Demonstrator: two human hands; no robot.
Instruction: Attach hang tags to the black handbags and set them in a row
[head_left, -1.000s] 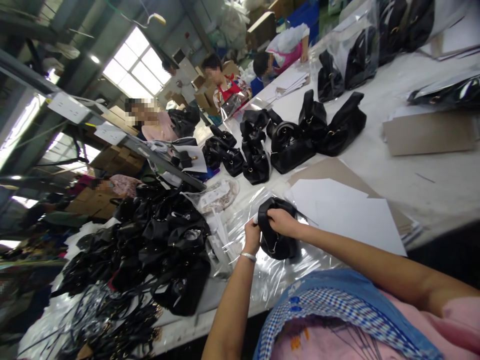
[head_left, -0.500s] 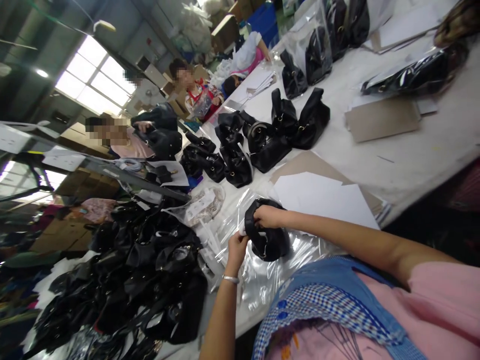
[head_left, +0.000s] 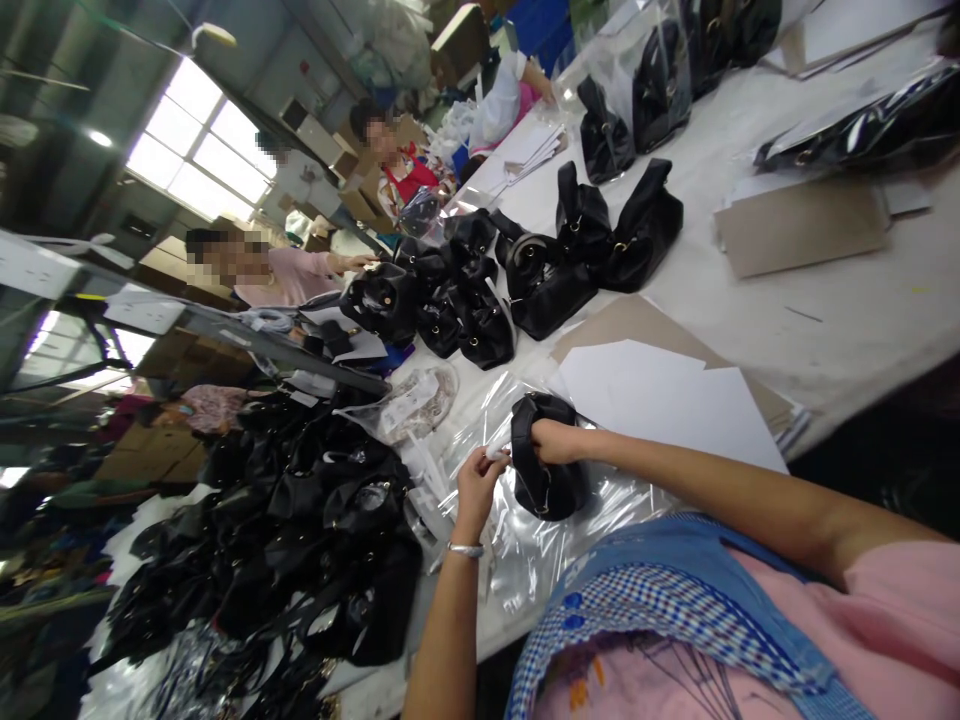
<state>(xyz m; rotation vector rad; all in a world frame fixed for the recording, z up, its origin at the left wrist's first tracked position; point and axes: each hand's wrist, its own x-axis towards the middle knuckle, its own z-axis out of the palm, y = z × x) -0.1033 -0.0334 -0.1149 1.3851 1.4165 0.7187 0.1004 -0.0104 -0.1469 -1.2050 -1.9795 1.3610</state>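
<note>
A small black handbag [head_left: 551, 490] stands on clear plastic sheets [head_left: 517, 575] near the table's front edge. My right hand [head_left: 553, 441] reaches into the bag's opening behind its strap; its fingertips are hidden there. Just left of the strap, my left hand [head_left: 478, 484], with a silver bangle at the wrist, pinches a small white piece [head_left: 495, 453]. White sheets [head_left: 660, 395] lie over brown card behind my right forearm.
Black handbags [head_left: 551, 285] stand in a group across the table. A large pile of black bags [head_left: 300, 530] lies at the left. Brown card [head_left: 806, 228] and a wrapped bag [head_left: 862, 125] lie at the right. Several people are beyond the table.
My left hand has drawn slightly away from the strap, the white piece now showing between its fingers. Across the table, a person has set down a black bag among the others.
</note>
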